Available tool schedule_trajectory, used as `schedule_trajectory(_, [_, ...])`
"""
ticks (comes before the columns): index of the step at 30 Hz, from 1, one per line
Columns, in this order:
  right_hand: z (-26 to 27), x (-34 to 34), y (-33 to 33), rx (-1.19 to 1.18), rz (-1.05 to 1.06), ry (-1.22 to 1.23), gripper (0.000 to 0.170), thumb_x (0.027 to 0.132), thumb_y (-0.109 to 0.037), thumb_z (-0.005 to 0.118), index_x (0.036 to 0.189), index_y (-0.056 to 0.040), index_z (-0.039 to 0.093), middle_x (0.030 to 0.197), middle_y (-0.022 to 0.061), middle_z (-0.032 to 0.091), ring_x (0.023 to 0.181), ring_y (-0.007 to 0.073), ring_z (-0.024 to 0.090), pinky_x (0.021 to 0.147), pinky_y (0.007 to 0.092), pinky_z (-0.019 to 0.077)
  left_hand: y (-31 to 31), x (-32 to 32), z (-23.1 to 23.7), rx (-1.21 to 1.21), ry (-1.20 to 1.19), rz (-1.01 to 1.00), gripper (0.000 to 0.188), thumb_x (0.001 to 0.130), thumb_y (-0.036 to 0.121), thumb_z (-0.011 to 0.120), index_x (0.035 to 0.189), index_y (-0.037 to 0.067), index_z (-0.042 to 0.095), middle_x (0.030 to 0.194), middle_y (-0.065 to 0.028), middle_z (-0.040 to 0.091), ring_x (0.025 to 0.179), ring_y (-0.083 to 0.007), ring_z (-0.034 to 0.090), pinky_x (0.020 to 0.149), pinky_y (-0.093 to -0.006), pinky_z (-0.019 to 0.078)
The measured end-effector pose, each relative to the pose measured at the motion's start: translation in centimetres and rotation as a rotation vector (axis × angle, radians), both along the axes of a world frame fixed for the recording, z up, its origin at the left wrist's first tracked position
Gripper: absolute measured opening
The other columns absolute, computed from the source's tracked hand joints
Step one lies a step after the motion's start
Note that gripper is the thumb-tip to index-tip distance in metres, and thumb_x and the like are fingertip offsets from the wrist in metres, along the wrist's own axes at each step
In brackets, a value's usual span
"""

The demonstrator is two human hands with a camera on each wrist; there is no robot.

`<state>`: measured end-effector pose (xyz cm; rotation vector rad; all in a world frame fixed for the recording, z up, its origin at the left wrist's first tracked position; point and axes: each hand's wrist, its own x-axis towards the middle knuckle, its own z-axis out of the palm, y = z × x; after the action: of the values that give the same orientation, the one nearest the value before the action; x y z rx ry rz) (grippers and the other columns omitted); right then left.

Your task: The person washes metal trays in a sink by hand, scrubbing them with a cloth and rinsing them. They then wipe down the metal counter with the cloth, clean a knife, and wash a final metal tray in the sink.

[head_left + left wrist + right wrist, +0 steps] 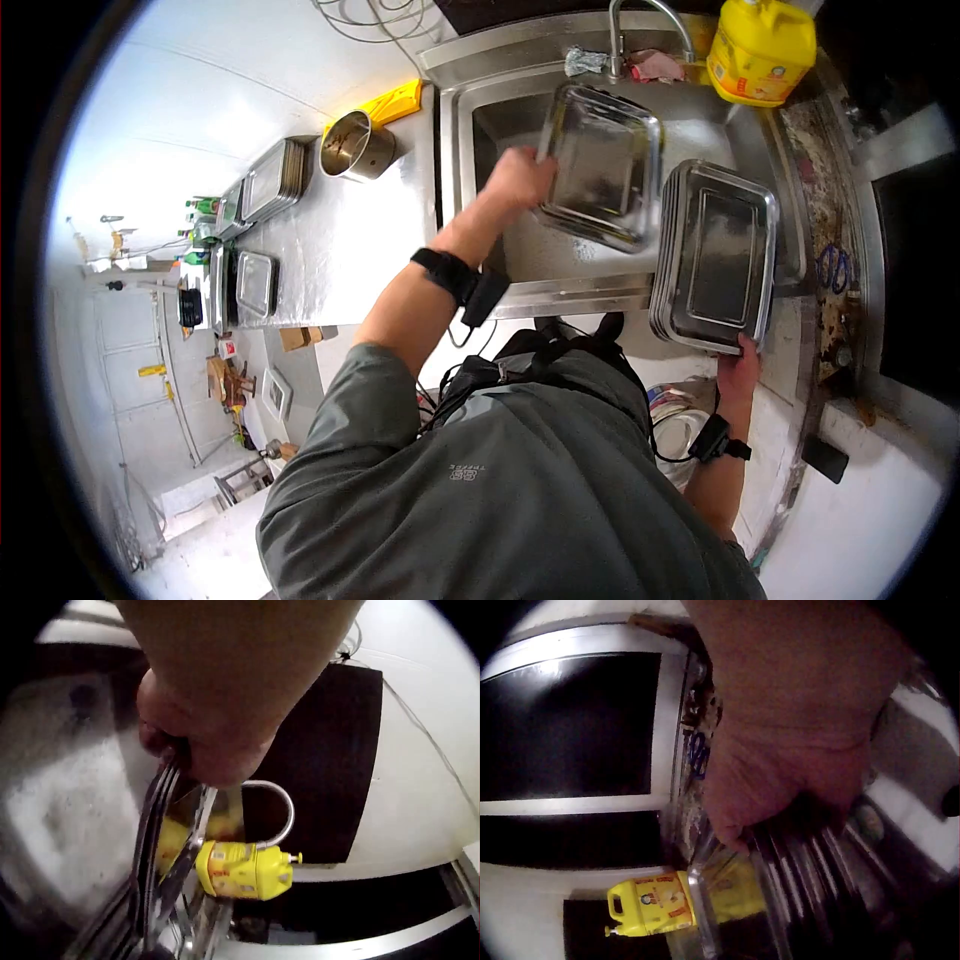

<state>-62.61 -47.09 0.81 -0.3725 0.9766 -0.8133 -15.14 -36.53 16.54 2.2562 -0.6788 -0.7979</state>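
Observation:
Over the sink [590, 262], my left hand [520, 178] grips the left edge of a shiny rectangular metal tray [600, 165], which is slightly blurred. In the left wrist view, thin metal rims [154, 825] run down from the fingers of that hand [202, 742]. My right hand [738, 368] holds the near edge of a stack of similar trays [715, 255] at the sink's right front. Several layered edges [810, 877] show under the right hand [787, 772] in the right wrist view, its fingertips partly hidden. The two sets of trays stand apart.
A yellow jug [760, 50] stands at the sink's back right corner, near the faucet [616, 40] and a pink cloth [655, 66]. On the left counter [370, 240] are a metal pot [357, 147], a stack of trays [275, 180] and a single tray [257, 283]. Blue-handled scissors [832, 268] lie at right.

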Motion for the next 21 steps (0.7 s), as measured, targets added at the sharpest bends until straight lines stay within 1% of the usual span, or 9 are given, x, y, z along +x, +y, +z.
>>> schedule_trajectory(5, [-1.1,-0.5,-0.3,-0.051,-0.026,0.049,0.024,0.084,-0.007,0.06,0.107,-0.0025,0.057,0.105,0.0093,0.062,0.097,0.0223,0.06,0.086,0.0381,0.0491,-1.6,-8.9,-5.2,-0.18,0.184,0.025,0.039,0.087,0.031,0.055,0.096,-0.006,0.062,0.077,-0.0163,0.065,0.071,-0.0223,0.061,0.068,-0.0361,0.0481])
schedule_trajectory(7, [-0.8,-0.3,-0.4,-0.024,-0.037,0.054,0.025,0.085,-0.008,0.06,0.109,-0.002,0.056,0.106,0.0098,0.062,0.098,0.0226,0.06,0.086,0.0387,0.0495,-2.3,-12.7,-4.3,-0.149,0.202,-0.016,0.04,0.087,0.032,0.055,0.095,-0.007,0.06,0.077,-0.0181,0.064,0.07,-0.0247,0.06,0.068,-0.0393,0.0476])
schedule_trajectory(13, [2.2,1.6,0.7,-0.064,-0.036,-0.016,0.033,0.093,-0.022,0.057,0.119,-0.0033,0.053,0.118,0.0097,0.059,0.109,0.0223,0.056,0.095,0.0401,0.0447,-2.8,-18.9,-5.6,-0.054,0.169,-0.166,0.042,0.086,0.034,0.058,0.083,-0.007,0.056,0.079,-0.026,0.059,0.082,-0.0414,0.059,0.073,-0.0459,0.0461])
schedule_trajectory(15, [2.2,1.6,0.8,-0.088,0.0,-0.054,0.036,0.096,-0.029,0.053,0.122,-0.0044,0.053,0.122,0.0077,0.059,0.112,0.021,0.055,0.098,0.0388,0.0418,-2.5,-19.9,-6.3,-0.135,-0.12,-0.439,0.042,0.084,0.033,0.06,0.092,-0.007,0.054,0.091,-0.0298,0.055,0.089,-0.0472,0.054,0.076,-0.0484,0.0455])
schedule_trajectory(16, [1.7,1.5,0.7,-0.073,-0.003,-0.062,0.04,0.096,-0.032,0.051,0.125,-0.005,0.051,0.125,0.008,0.057,0.115,0.0215,0.053,0.1,0.0402,0.0402,-3.2,-20.5,-6.9,-0.113,0.068,-0.258,0.053,0.081,0.031,0.064,0.112,-0.007,0.045,0.108,-0.0311,0.046,0.091,-0.0478,0.052,0.079,-0.0514,0.0457])
schedule_trajectory(17, [1.4,1.4,0.8,-0.055,-0.004,-0.068,0.043,0.097,-0.035,0.049,0.127,-0.0055,0.05,0.129,0.0084,0.055,0.118,0.022,0.051,0.101,0.0416,0.0386,-3.7,-20.7,-7.4,-0.114,0.07,-0.26,0.053,0.081,0.031,0.064,0.112,-0.007,0.045,0.108,-0.0311,0.046,0.091,-0.0478,0.052,0.079,-0.0514,0.0457])
schedule_trajectory(19, [1.1,1.1,0.8,-0.076,-0.008,-0.035,0.044,0.097,-0.036,0.049,0.129,-0.0059,0.049,0.13,0.0085,0.054,0.118,0.0227,0.05,0.102,0.0422,0.0377,-4.4,-21.1,-7.9,-0.14,-0.174,-0.283,0.084,0.079,0.035,0.067,0.139,-0.002,0.021,0.13,-0.0329,0.031,0.103,-0.0494,0.049,0.086,-0.0514,0.0449])
schedule_trajectory(20, [0.9,1.2,0.7,-0.097,-0.009,-0.008,0.044,0.097,-0.036,0.048,0.13,-0.0062,0.048,0.13,0.0087,0.053,0.119,0.0235,0.05,0.103,0.0427,0.0367,-4.8,-21.4,-8.1,-0.139,-0.177,-0.268,0.084,0.079,0.035,0.067,0.139,-0.002,0.021,0.13,-0.0329,0.031,0.103,-0.0494,0.049,0.086,-0.0514,0.0449])
schedule_trajectory(21, [0.4,0.8,0.5,-0.095,0.022,-0.019,0.044,0.097,-0.036,0.048,0.13,-0.0062,0.048,0.13,0.0087,0.053,0.119,0.0235,0.05,0.103,0.0427,0.0367,-5.1,-21.4,-7.8,-0.083,0.003,-0.281,0.095,0.078,0.039,0.068,0.143,0.002,0.011,0.135,-0.0332,0.027,0.11,-0.0505,0.046,0.091,-0.0508,0.0428])
